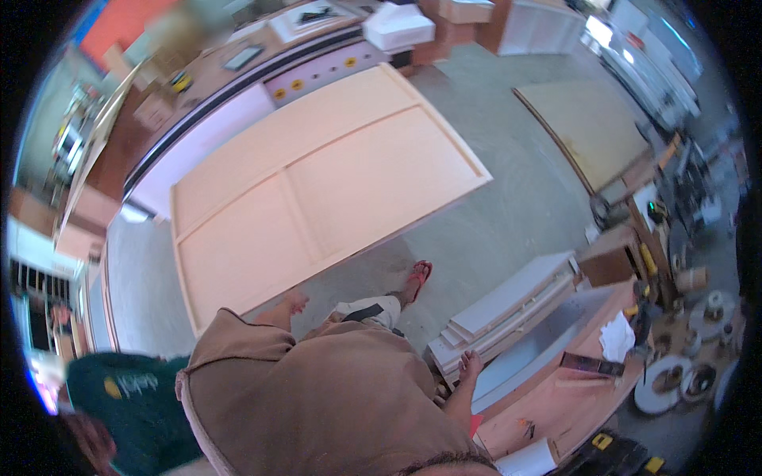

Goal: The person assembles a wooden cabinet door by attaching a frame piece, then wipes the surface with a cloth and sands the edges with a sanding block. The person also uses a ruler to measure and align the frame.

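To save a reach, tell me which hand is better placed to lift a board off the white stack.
Right, most likely: the right hand is beside the white board stack, while the left hand is across the body, near the large wooden panel.

We lose part of the framed wooden panel's (357,178) near edge behind the brown shirt (341,397), which also hides the wearer's second foot. The left grip (295,302) shows too small for us to say whether it touches the panel; nor can we tell whether the right grip (470,363) meets the white boards (508,297). The lower edge cuts off a co-worker's green shirt (139,404), and we cannot identify the tiny pieces (527,429) on the wooden surface (567,406).
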`<state>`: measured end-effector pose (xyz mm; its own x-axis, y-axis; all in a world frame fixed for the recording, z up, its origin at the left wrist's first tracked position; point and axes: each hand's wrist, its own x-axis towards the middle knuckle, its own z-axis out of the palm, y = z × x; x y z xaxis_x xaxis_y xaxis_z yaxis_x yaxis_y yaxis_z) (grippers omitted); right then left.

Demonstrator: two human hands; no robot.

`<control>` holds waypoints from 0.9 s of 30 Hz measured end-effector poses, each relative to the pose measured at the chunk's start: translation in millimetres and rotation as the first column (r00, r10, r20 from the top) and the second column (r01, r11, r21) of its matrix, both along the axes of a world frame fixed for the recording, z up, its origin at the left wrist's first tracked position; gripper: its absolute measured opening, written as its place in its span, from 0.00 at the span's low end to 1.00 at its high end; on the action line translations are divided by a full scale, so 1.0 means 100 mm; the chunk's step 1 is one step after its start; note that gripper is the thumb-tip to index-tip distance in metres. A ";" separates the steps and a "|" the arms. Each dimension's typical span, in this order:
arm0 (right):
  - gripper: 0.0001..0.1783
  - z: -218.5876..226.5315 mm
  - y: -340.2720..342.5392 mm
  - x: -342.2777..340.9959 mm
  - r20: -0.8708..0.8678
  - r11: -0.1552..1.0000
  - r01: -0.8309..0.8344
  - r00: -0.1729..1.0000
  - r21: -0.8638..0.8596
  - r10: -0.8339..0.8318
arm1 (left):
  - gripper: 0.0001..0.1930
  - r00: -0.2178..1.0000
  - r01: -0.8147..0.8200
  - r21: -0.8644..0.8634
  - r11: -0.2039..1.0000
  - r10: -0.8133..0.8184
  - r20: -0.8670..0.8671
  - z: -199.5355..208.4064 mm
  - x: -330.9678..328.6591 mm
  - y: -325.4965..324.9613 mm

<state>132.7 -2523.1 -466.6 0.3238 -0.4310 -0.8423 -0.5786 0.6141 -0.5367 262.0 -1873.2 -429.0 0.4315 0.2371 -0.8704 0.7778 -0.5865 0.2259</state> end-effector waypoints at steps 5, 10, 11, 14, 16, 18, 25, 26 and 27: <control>0.23 -0.94 -0.55 -1.14 -0.191 0.922 -0.224 0.967 -0.317 0.169 | 0.16 0.789 0.603 -0.198 0.773 -0.615 0.004 -0.45 1.21 -1.34; 0.22 -0.48 -0.22 -0.72 -0.154 0.991 -0.117 0.982 -0.058 0.107 | 0.20 0.433 0.854 0.101 0.511 -0.804 0.407 -0.32 3.55 -3.88; 0.22 -0.30 -0.33 -0.59 -0.191 0.990 -0.133 0.974 -0.039 0.123 | 0.21 0.391 0.860 0.097 0.501 -0.770 0.504 -0.13 3.94 -4.48; 0.21 -0.06 -0.74 0.03 -0.222 0.995 -0.104 0.970 0.000 0.102 | 0.23 0.282 0.900 0.034 0.434 -0.641 0.713 0.63 4.85 -5.98; 0.21 0.02 -1.00 0.43 -0.208 1.000 0.006 0.978 -0.016 -0.009 | 0.20 0.232 0.878 -0.003 0.479 -0.420 0.877 1.24 4.90 -6.89; 0.20 0.16 -1.45 1.05 -0.171 0.999 -0.032 0.985 -0.037 0.025 | 0.21 0.152 0.880 0.045 0.473 -0.370 0.916 1.07 5.13 -7.25; 0.18 0.49 -2.69 2.68 -0.012 0.989 -0.009 1.000 -0.147 0.007 | 0.23 -0.175 0.977 0.026 -0.213 -0.720 0.671 -0.13 5.20 -7.63; 0.18 0.48 -2.91 2.87 0.006 0.987 -0.022 1.000 -0.162 0.024 | 0.25 -0.121 0.988 -0.029 -0.153 -0.870 0.479 -0.47 5.34 -7.47; 0.18 0.46 -3.00 2.99 0.005 0.988 -0.010 1.000 -0.154 0.011 | 0.25 0.015 1.000 -0.001 0.017 -0.830 0.558 -0.58 5.42 -7.09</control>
